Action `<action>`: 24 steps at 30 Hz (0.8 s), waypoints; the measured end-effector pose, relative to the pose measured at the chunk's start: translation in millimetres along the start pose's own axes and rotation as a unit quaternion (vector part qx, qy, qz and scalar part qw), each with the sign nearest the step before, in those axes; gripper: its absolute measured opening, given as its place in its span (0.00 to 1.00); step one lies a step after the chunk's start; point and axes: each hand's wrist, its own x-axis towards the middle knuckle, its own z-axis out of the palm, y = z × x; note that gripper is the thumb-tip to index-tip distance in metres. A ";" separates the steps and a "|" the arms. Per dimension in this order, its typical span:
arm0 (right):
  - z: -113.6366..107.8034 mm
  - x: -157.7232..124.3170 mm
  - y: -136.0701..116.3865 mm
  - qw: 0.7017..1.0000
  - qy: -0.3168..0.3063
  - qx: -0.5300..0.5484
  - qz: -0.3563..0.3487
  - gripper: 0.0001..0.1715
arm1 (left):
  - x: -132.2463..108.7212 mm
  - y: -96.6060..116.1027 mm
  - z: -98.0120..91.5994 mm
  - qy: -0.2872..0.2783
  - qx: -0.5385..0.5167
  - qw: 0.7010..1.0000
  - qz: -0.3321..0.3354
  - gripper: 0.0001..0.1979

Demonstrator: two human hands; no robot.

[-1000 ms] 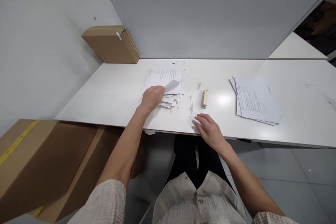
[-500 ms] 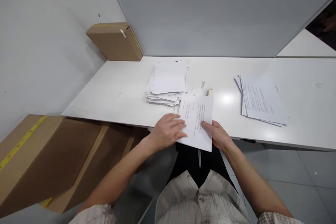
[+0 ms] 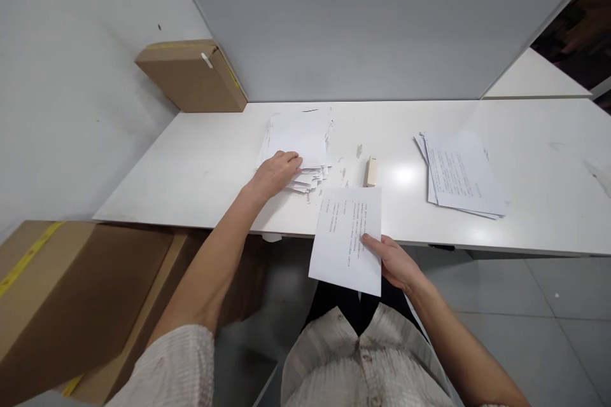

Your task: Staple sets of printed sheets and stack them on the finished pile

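My right hand (image 3: 394,261) grips the printed sheet of paper (image 3: 344,235) by its right edge, thumb on top and fingers underneath. The sheet is held over the desk's front edge, above my lap; whether it is one sheet or more I cannot tell. My left hand (image 3: 279,172) lies on the front left corner of a thick, uneven stack of paper (image 3: 300,133), fingers stretched over the blank top sheet. Just beyond the held sheet lies a small beige block-like object (image 3: 371,172), with paper scraps (image 3: 342,173) beside it.
A smaller pile of printed sheets (image 3: 463,172) lies on the right of the white desk (image 3: 210,172). One cardboard box (image 3: 195,76) stands in the back left corner. Larger cardboard boxes (image 3: 95,280) sit below left. A grey partition (image 3: 353,25) rises behind the desk.
My left hand has left the printed sheet and reached forward and left onto the thick stack. The sheet in my right hand has come slightly toward me, uncovering more of the beige object.
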 end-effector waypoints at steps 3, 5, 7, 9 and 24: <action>2.4 1.8 -1.4 1.000 -0.004 0.005 0.001 0.19 | -0.9 -2.3 1.2 0.010 -0.005 1.000 -0.008 0.13; 3.2 2.7 -1.4 1.000 -0.009 0.004 0.005 0.19 | -0.2 -3.5 6.1 0.029 -0.006 0.999 -0.030 0.13; 3.3 2.9 -1.2 1.000 -0.012 0.000 0.008 0.20 | 1.1 -4.1 12.1 0.057 -0.006 0.996 -0.063 0.14; 3.0 2.6 -1.1 1.000 -0.012 -0.003 0.013 0.21 | 1.7 -3.3 16.2 0.098 -0.015 0.991 -0.095 0.14; -6.3 -1.3 10.7 0.996 0.044 0.056 0.048 0.32 | -119.4 150.5 -8.9 0.136 -0.116 0.972 0.154 0.08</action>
